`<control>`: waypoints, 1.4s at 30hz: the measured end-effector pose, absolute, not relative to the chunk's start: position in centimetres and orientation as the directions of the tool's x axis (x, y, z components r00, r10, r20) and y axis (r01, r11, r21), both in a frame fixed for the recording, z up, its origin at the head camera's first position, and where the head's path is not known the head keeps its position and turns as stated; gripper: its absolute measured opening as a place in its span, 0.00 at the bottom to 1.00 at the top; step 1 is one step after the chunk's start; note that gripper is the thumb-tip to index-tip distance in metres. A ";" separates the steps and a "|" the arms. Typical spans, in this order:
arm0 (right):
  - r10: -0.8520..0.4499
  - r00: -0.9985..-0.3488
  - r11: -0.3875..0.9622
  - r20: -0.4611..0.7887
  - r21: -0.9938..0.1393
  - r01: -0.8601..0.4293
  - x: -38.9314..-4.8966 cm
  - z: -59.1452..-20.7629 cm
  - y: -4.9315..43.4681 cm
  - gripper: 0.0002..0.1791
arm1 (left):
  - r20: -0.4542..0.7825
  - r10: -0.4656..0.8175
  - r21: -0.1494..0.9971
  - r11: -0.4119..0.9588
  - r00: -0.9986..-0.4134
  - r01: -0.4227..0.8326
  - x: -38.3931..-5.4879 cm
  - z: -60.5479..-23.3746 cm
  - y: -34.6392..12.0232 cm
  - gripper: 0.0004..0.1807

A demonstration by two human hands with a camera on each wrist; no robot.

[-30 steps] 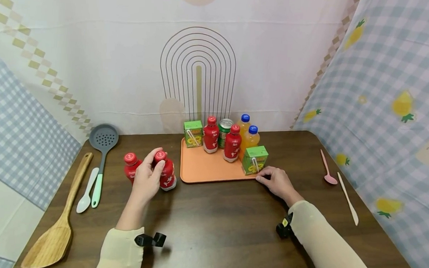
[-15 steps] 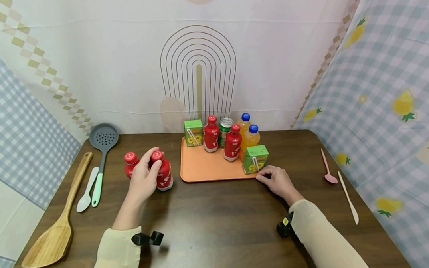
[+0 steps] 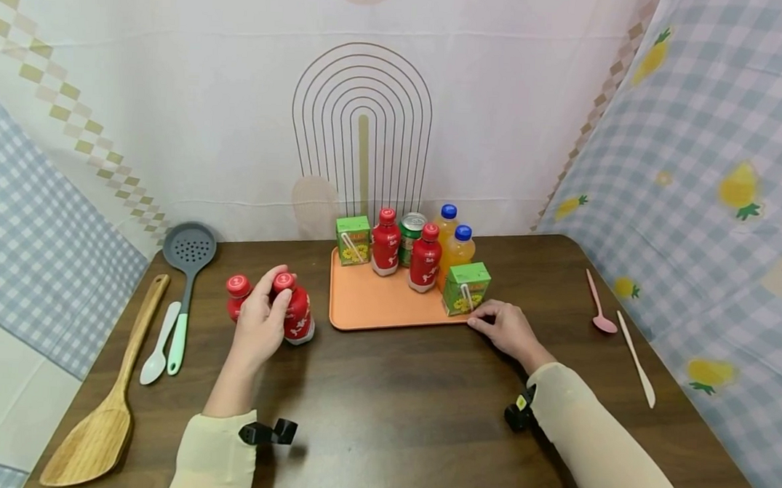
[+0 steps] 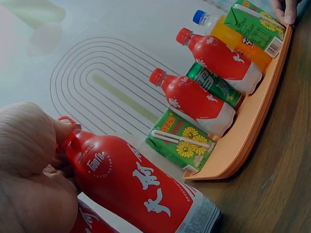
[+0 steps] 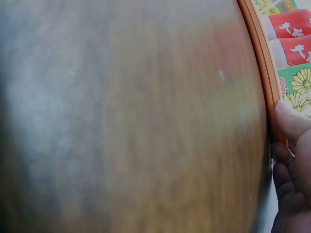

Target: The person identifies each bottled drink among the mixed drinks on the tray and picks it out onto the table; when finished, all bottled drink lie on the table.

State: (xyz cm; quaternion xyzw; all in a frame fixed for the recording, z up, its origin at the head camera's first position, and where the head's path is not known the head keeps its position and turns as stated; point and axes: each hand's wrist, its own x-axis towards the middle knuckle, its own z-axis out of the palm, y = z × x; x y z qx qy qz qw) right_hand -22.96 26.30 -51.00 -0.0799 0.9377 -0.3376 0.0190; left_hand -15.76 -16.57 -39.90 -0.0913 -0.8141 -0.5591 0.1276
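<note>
My left hand (image 3: 261,324) grips a red drink bottle (image 3: 299,319) around its neck, just left of the orange tray (image 3: 368,308). In the left wrist view the bottle's white lettering and grey-white base face the camera. Behind that hand stands another red bottle (image 3: 237,293), its lower part hidden. My right hand (image 3: 507,329) pinches the tray's front right corner between thumb and fingers, right beside a green juice box (image 3: 465,287). On the tray stand two red bottles (image 3: 424,260), a green can (image 4: 214,83), two orange drinks with blue caps (image 3: 457,253) and another green juice box (image 3: 352,241).
At the left lie a wooden spatula (image 3: 97,435), a white spoon (image 3: 158,350) and a grey slotted skimmer (image 3: 190,250). A pink spoon (image 3: 599,308) and a cream knife (image 3: 636,360) lie at the right. Patterned cloth (image 3: 239,121) hangs behind the table (image 3: 390,419).
My left hand has shifted a little left with the red bottle, farther from the tray and nearer the other bottle. My right hand keeps its place at the tray corner.
</note>
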 end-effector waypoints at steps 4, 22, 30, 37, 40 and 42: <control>-0.162 -0.987 0.762 0.015 -0.633 -0.135 -23.0 -50.8 26.2 0.07 | 0.299 0.011 0.889 0.360 -0.954 0.282 -15.8 -39.9 -16.8 0.24; -0.154 -0.988 0.761 0.011 -0.636 -0.126 -23.0 -51.2 26.4 0.06 | 0.281 0.046 0.879 0.389 -0.959 0.276 -15.6 -39.6 -17.1 0.26; -0.156 -0.988 0.762 0.012 -0.635 -0.128 -23.1 -51.2 26.5 0.06 | 0.298 0.050 0.866 0.407 -0.953 0.292 -15.6 -39.6 -17.1 0.27; -0.158 -0.987 0.760 0.014 -0.637 -0.131 -23.1 -51.2 26.4 0.07 | 0.295 0.053 0.867 0.405 -0.954 0.290 -15.6 -39.6 -17.1 0.28; -0.166 -0.986 0.760 0.018 -0.634 -0.140 -23.0 -51.2 26.5 0.08 | 0.297 0.052 0.866 0.407 -0.953 0.292 -15.6 -39.5 -17.1 0.28; -0.161 -0.987 0.763 0.014 -0.633 -0.134 -23.1 -51.2 26.4 0.08 | 0.306 0.048 0.865 0.404 -0.951 0.299 -15.6 -39.5 -17.1 0.28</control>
